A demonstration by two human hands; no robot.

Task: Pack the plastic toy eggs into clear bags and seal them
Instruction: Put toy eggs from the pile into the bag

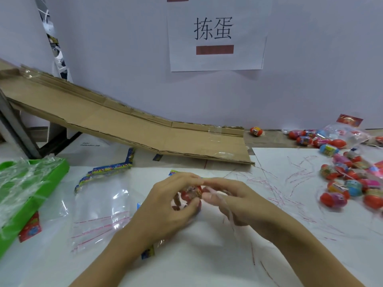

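A: The left hand (165, 204)?

B: Curled round a red egg (191, 193) inside a clear bag (207, 220), in front of the cardboard ramp (128, 125).

A: The right hand (236, 201)?

B: Pinching a thin clear strip (228, 208) at that bag, touching the left.

A: Other eggs?

B: A loose pile (350, 179) right of the ramp; empty bags (99, 204) lie below it, left.

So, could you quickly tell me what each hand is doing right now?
Left hand: grips a red toy egg.
Right hand: pinches clear plastic beside it.
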